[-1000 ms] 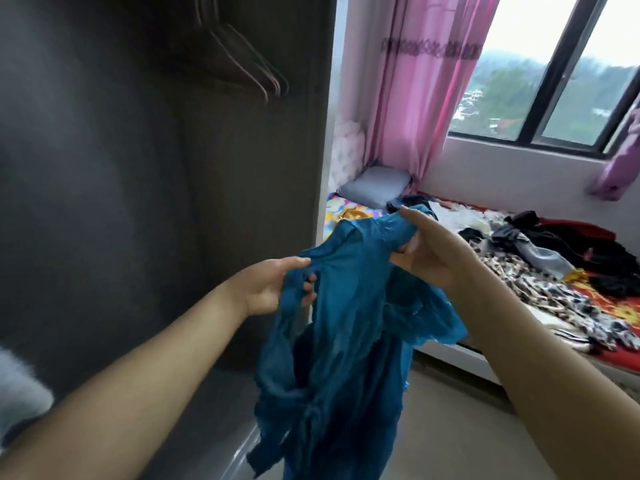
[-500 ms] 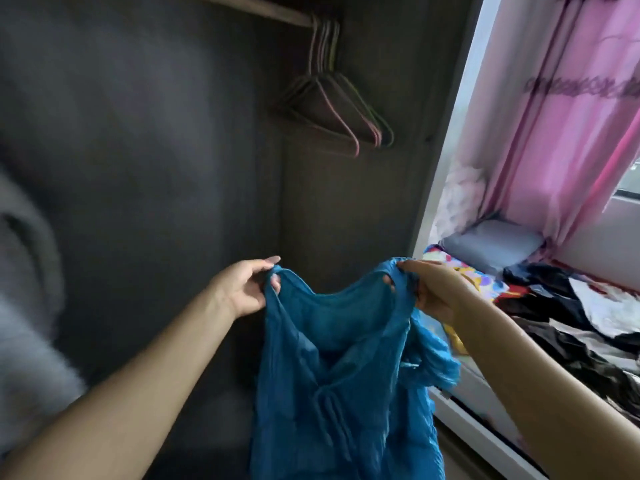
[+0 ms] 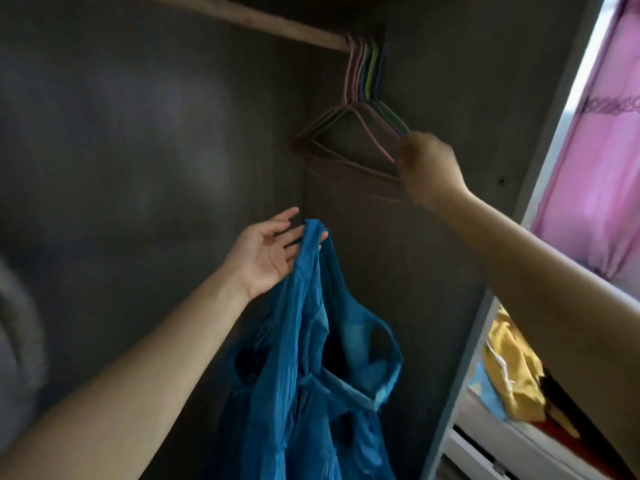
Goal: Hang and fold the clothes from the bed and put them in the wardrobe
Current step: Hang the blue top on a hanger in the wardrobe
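A blue sleeveless garment point(image 3: 311, 358) hangs by one strap from the straight fingers of my left hand point(image 3: 270, 252), palm up, inside the dark wardrobe point(image 3: 138, 133). Its other strap droops lower on the right. My right hand point(image 3: 427, 166) is raised higher and to the right, a little blurred. Its fingers are curled round the right end of a hanger point(image 3: 349, 133) in a bunch of several coloured hangers. The hangers hang from a wooden rod point(image 3: 270, 22) at the top of the wardrobe.
The wardrobe's pale side panel point(image 3: 485, 323) runs down the right. Beyond it is the bed point(image 3: 485, 441) with a yellow garment point(image 3: 512, 375) and dark clothes. A pink curtain point(image 3: 595, 168) hangs at far right. Something grey and blurred point(image 3: 14, 341) is at the left edge.
My right hand let go of the blue garment and rose to the hangers. The garment now hangs from my left hand alone. My view turned up and into the wardrobe.
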A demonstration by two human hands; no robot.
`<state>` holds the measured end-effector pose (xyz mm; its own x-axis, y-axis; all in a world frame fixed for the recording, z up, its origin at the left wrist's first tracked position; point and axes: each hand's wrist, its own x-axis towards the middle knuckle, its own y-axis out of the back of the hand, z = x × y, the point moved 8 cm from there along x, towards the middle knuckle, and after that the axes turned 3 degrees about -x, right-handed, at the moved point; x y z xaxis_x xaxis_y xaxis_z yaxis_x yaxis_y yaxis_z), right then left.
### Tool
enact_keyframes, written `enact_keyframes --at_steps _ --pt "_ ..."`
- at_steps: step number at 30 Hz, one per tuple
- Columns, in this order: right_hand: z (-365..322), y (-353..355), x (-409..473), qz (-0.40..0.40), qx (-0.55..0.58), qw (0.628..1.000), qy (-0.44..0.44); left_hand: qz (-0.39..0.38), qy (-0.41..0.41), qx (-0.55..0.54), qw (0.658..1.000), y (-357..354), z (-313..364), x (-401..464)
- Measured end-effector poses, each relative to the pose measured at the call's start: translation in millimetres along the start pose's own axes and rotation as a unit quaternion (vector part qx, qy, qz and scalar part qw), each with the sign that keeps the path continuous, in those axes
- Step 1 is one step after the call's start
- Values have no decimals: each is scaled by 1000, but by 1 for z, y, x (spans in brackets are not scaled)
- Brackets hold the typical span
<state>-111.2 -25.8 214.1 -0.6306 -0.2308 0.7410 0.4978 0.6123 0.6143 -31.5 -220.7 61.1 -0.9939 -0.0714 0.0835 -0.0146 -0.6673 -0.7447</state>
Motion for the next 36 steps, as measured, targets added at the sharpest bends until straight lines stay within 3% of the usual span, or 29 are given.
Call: enact_keyframes --at_steps 6,13,18,20,22,24,27,32,36 --pt "8 -58 46 -97 -139 985 -28 9 -6 -2 1000 15 18 28" --pt "3 -74 41 -27 56 998 -27 21 -24 12 999 32 40 33" --pt "10 -70 -16 90 192 977 -35 44 -31 6 999 45 41 22" --pt "25 -84 -62 89 246 963 -62 57 -35 -2 998 53 38 11" --pt "38 -102 -101 42 331 934 -128 70 -32 -3 997 59 33 2" --pt "39 -108 -124 -3 447 875 -186 85 -28 4 996 64 26 -10" --pt "24 -97 -138 -63 540 815 -199 110 -24 8 994 66 16 -24" --pt "8 -50 -153 -12 675 710 -200 158 -26 26 987 72 1 -43" --pt "-6 -31 -176 -14 724 657 -209 144 -2 25 989 57 -16 -66"
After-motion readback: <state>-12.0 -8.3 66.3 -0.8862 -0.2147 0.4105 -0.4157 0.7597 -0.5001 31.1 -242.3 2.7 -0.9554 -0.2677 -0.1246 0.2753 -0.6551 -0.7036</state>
